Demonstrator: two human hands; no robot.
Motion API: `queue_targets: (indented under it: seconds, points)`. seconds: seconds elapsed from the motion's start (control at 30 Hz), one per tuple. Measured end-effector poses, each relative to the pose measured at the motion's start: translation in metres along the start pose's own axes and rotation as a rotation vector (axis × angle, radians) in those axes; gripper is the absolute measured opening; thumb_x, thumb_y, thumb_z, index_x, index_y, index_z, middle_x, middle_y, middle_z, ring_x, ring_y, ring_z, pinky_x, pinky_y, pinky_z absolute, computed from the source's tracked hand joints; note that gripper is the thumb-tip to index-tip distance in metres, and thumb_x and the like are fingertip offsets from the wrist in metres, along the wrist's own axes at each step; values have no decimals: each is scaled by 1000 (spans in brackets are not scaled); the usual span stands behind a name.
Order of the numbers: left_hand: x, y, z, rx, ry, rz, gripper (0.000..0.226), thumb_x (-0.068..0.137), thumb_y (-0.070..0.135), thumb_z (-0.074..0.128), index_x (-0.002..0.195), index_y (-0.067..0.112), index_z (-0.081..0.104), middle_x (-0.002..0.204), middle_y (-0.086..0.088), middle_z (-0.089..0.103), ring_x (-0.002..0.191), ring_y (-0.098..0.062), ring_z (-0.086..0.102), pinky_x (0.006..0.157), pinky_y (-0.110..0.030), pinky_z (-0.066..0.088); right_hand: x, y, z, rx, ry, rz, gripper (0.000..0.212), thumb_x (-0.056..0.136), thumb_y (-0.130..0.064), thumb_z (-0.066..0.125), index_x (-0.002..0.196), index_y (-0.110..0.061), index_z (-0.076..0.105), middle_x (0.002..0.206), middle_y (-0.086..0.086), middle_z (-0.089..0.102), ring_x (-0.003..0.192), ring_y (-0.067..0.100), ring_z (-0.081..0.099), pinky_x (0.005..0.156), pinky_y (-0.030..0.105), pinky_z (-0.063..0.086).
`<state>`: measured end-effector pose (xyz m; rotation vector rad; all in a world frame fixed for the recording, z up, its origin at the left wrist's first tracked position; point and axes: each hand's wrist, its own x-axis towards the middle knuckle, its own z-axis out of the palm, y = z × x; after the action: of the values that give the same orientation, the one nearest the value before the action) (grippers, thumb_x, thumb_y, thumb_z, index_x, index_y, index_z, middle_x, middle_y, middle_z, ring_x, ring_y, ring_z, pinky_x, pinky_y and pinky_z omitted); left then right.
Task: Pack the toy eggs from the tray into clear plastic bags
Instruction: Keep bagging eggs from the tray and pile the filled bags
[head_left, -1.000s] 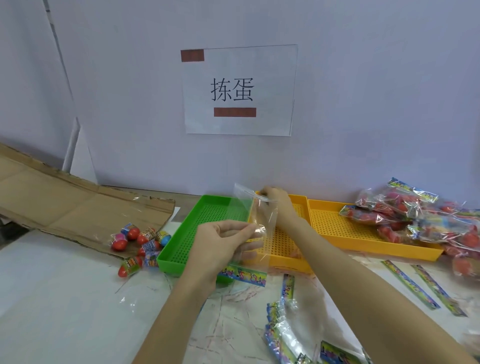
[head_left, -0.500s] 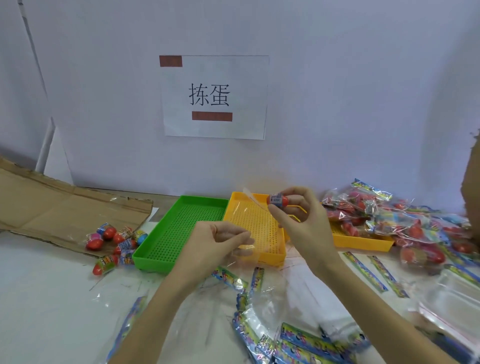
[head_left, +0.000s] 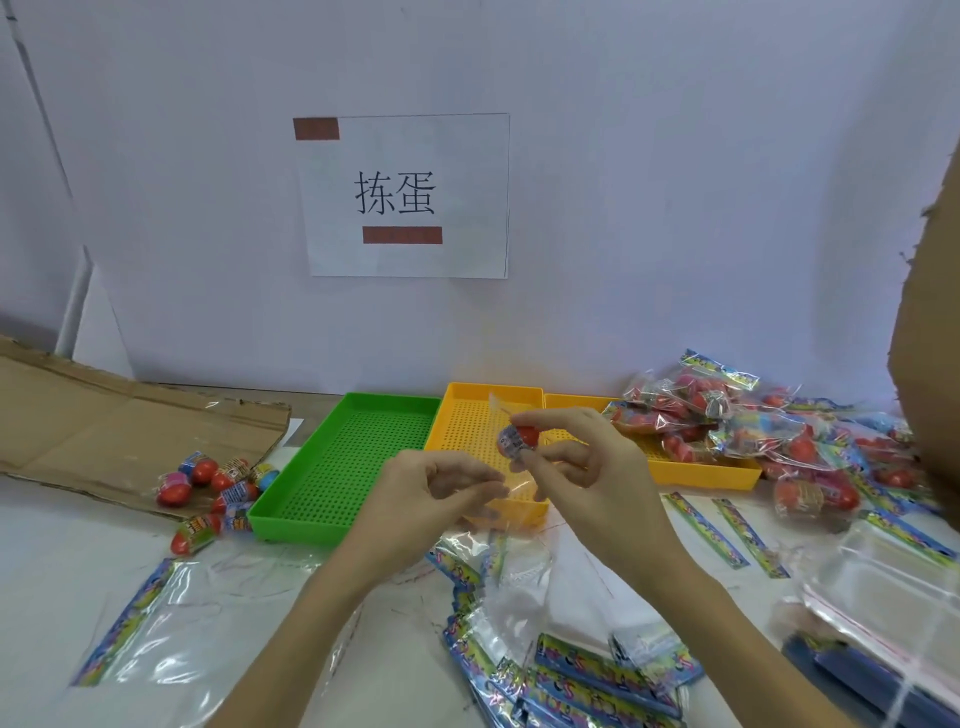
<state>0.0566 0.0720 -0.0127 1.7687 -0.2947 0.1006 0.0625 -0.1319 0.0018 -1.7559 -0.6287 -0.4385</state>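
- Toy egg (head_left: 517, 440) sits pinched in the right hand (head_left: 582, 467)'s fingers, over the yellow tray (head_left: 467, 415).
- Left hand (head_left: 431, 499) pinches the clear bag (head_left: 511, 491)'s mouth.
- Filled bags (head_left: 727, 415) lie piled right; loose eggs (head_left: 218, 483) remain left.

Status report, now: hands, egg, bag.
Right hand pinches toy egg above the yellow tray. Left hand pinches clear bag by its edge. Egg not yet bagged. Nothing in the way.

1. Three perforated trays across mid-frame: one green tray (head_left: 343, 467), two yellow trays (head_left: 483, 431) (head_left: 696, 467).
2. Two hands: left (head_left: 431, 499), right (head_left: 582, 462).
3. One wall sign (head_left: 405, 195), upper centre.
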Motion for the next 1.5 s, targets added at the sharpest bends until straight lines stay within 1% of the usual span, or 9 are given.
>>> queue_targets:
  seconds: [0.23, 0.4, 0.53, 0.67, 0.9, 1.1, 1.23, 1.3, 1.5]
  points:
    - [-3, 5, 5, -50, -47, 67, 18, 92, 17, 81, 106, 8, 75, 90, -11, 82, 84, -30, 81, 71, -27, 63, -1, -3, 1, -98, -59, 5, 26, 97, -11, 70, 119, -25, 72, 108, -12, 72, 86, 13, 75, 67, 28, 58]
    - [-4, 4, 7, 90, -65, 154, 7, 93, 26, 80, 90, 23, 75, 67, 15, 64, 62, -17, 67, 67, -30, 60, -1, -4, -3, -170, -106, 14, 14, 97, -20, 71, 110, -25, 71, 101, -17, 74, 89, 8, 73, 69, 25, 57]
    - [-3, 2, 7, 59, -81, 144, 17, 93, 29, 81, 101, 16, 75, 83, 0, 76, 75, -23, 76, 71, -26, 60, -2, -5, -3, -170, -170, -7, 16, 98, -24, 70, 114, -26, 71, 104, -15, 72, 93, 9, 71, 72, 25, 57]
    - [-2, -4, 5, 230, -73, 157, 8, 90, 19, 80, 90, 23, 73, 71, -1, 64, 64, -9, 46, 63, -28, 42, -4, -3, 2, -242, -222, -70, 13, 94, -21, 76, 106, -22, 75, 103, -10, 66, 93, 10, 68, 73, 22, 56]
    - [-3, -6, 9, 286, -2, 226, 11, 90, 25, 76, 90, 36, 76, 75, 13, 70, 64, -4, 56, 62, -19, 44, -9, -1, 10, -330, -235, -96, 14, 98, -15, 69, 107, -21, 79, 96, -11, 71, 92, 10, 63, 74, 18, 46]
    - [-3, -5, 12, 296, 58, 276, 11, 88, 18, 81, 95, 25, 76, 66, 14, 62, 55, -3, 50, 57, -13, 40, -13, -7, 16, -309, -247, -31, 13, 104, -20, 61, 106, -32, 64, 99, -19, 72, 103, 6, 64, 93, 43, 47]
    - [-4, -4, 15, 248, -42, 209, 20, 93, 25, 76, 98, 42, 67, 75, 4, 66, 59, -8, 54, 57, -32, 51, -14, -5, 14, -231, -167, 1, 13, 103, -15, 62, 105, -28, 62, 91, -16, 77, 90, 1, 72, 75, 26, 56]
    - [-4, -1, 10, 208, -142, 141, 25, 91, 32, 80, 111, 39, 66, 89, 2, 69, 65, -10, 53, 62, -30, 49, -13, -5, 14, -186, -90, 22, 13, 101, -14, 64, 104, -27, 64, 87, -19, 77, 83, -2, 73, 63, 11, 50]
    - [0, 8, -15, 173, -6, 37, 36, 92, 7, 75, 120, 28, 69, 102, 5, 77, 77, -14, 72, 75, -29, 61, -3, -7, 14, -63, 125, 13, 14, 100, -15, 65, 105, -29, 68, 102, -17, 75, 103, 8, 70, 74, 34, 60]
